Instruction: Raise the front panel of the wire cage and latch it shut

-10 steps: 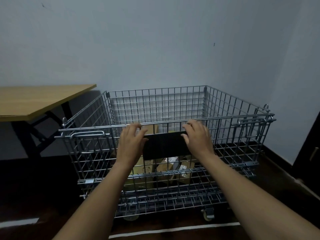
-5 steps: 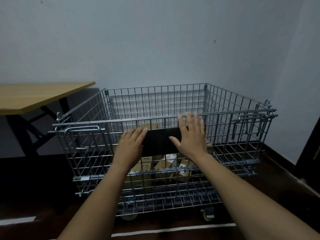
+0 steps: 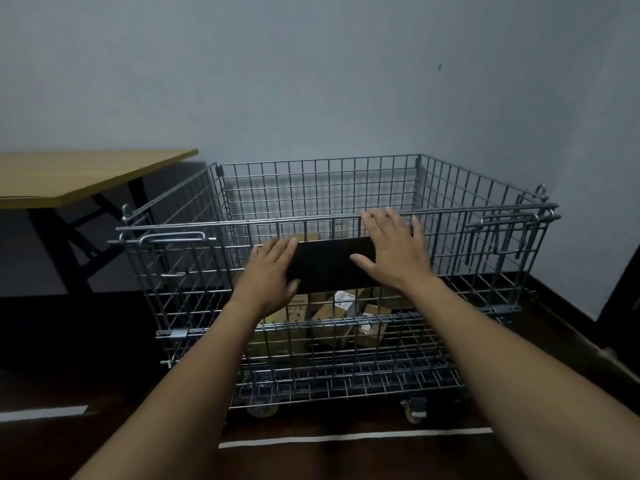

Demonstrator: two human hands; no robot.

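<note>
A silver wire cage on castors stands against the wall. Its front panel is upright, with its top rail level with the side walls. A black plate sits in the panel's middle. My left hand lies flat on the plate's left end, fingers spread. My right hand is open with its fingers apart at the plate's right end, fingertips near the top rail. A sliding latch sits at the panel's upper left and another latch at the upper right.
Cardboard boxes lie inside the cage. A wooden table on black legs stands to the left. White tape marks the dark floor in front. A dark door edge is at the far right.
Both hands have let go of the top rail and opened flat. The right hand lifted and spread its fingers. The panel stays upright.
</note>
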